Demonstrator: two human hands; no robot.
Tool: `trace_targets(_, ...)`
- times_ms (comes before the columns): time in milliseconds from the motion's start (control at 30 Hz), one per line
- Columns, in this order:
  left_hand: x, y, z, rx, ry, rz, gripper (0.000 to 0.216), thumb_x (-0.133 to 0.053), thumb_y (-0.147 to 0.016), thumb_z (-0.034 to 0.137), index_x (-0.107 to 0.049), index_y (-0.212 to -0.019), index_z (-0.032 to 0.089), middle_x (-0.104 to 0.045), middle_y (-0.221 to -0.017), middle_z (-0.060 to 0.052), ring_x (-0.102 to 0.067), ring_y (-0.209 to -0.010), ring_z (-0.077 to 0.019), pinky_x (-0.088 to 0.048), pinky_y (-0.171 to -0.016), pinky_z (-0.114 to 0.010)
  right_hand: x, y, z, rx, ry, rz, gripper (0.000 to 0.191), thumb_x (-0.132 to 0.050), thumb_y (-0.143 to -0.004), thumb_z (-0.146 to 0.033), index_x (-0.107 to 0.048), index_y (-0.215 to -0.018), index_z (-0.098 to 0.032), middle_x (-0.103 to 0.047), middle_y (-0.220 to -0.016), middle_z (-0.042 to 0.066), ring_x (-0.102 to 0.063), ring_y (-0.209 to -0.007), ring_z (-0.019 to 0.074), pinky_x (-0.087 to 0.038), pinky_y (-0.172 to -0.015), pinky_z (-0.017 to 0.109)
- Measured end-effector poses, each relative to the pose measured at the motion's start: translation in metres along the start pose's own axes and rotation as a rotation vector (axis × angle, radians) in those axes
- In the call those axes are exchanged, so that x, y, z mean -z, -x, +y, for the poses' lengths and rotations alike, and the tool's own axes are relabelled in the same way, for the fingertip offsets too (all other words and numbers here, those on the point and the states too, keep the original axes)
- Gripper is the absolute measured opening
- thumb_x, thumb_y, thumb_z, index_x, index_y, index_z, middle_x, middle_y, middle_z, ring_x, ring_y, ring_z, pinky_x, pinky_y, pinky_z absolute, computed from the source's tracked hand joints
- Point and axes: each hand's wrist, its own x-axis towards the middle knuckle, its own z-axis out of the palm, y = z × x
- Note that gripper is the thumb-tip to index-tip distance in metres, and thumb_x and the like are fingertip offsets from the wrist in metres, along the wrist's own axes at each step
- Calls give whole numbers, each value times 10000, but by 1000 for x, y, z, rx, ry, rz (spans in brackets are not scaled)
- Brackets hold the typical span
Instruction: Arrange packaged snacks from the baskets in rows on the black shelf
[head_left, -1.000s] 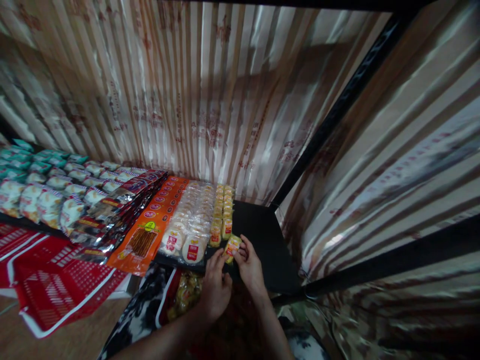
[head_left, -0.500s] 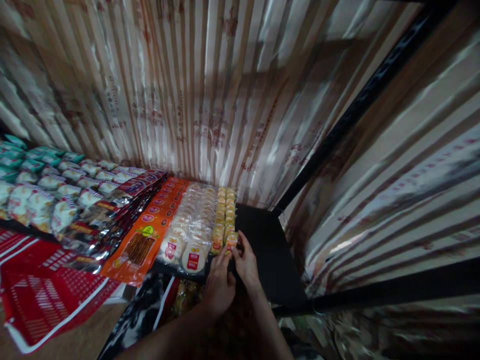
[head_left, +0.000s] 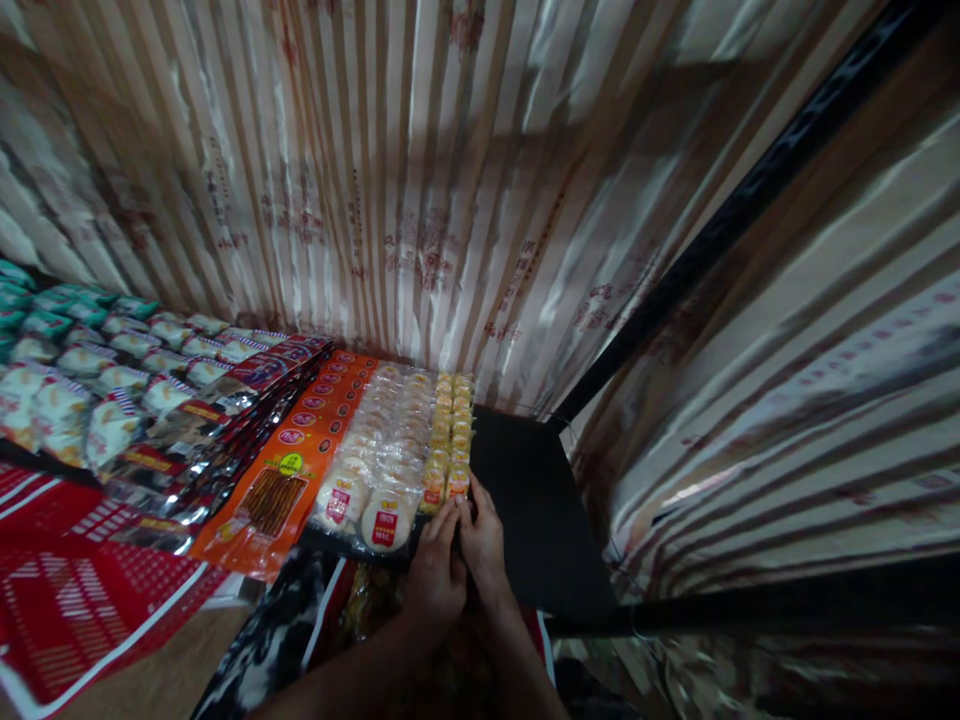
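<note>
Two columns of small yellow snack packets run back along a black shelf. My left hand is at the near end of the right column, its fingers close together on the lower edge of the front yellow packet. On that packet's right side lie the fingers of my right hand, with the thumb at its front; the hand is closed on it. The fingertips of both hands nearly meet. Left of the columns are rows of clear-wrapped round white crackers with red labels.
Orange snack bags, dark shiny bags, white bags and green bags fill the shelf leftward. A black post slants at the right. Pleated sheeting hangs behind. Red baskets stand below, one with wrapped goods.
The front yellow packet of the right column now sits lower between my fingers, level with its neighbour. Both hands have come slightly nearer to me and closer together. The view has shifted slightly.
</note>
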Motion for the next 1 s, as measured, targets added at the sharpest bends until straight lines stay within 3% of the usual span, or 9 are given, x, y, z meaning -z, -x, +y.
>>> trace_targets(167, -1, 1, -3, -17, 23, 23, 609, -357, -708, 34, -415, -1311, 95, -426, -1381, -118, -339, -1308, -195, -275, -1107, -402, 0, 3, -1, 5, 1, 21, 519, -424, -805, -418, -531, -1226, -135, -538, -1266, 145, -488, -1168, 235, -374, -1008, 406)
trace_targets(367, 10, 11, 3, 7, 67, 60, 503, -360, -713, 42, -517, -1184, 121, -501, -1277, -129, -461, -1195, -203, -397, -1014, -385, 5, 35, -26, -74, -128, 242, 512, -413, -831, -459, -496, -1215, -130, -554, -1226, 157, -517, -1122, 220, -402, -960, 389)
trace_targets(500, 21, 28, 11, 12, 139, 36, 401, -348, -738, 49, -553, -1068, 151, -571, -1098, -100, -582, -902, -152, -501, -822, -313, 10, 83, -29, -244, -291, 344, 518, -431, -821, -506, -497, -1186, -144, -634, -1058, 131, -614, -904, 198, -494, -742, 309)
trace_targets(667, 29, 50, 13, 69, 162, -14, 308, -335, -800, 102, -580, -980, 153, -595, -991, -90, -563, -954, -170, -471, -855, -328, 21, 173, -7, -443, -313, 416, 512, -538, -742, -554, -557, -1078, -168, -674, -897, 93, -634, -769, 202, -504, -630, 282)
trace_targets(833, 29, 71, 0, 63, 149, -190, 315, -357, -745, 78, -599, -936, 145, -602, -1000, -100, -555, -974, -183, -443, -901, -337, 30, 249, -7, -540, -336, 417, 508, -540, -738, -583, -562, -1042, -177, -665, -711, 26, -574, -549, 150, -463, -503, 255)
trace_targets(900, 30, 80, -8, 95, 131, -273, 329, -376, -706, 61, -606, -928, 138, -600, -1022, -109, -551, -999, -188, -428, -924, -330, 29, 257, -18, -543, -295, 336, 490, -544, -739, -581, -588, -1009, -176, -664, -688, 23, -564, -535, 145, -460, -507, 253)
trace_targets(1000, 37, 91, -21, 204, 71, -354, 321, -391, -691, 57, -615, -901, 152, -610, -1018, -98, -556, -994, -186, -426, -919, -316, 19, 240, -36, -517, -217, 176, 485, -508, -763, -578, -608, -1022, -180, -669, -716, 35, -590, -594, 165, -491, -566, 274)
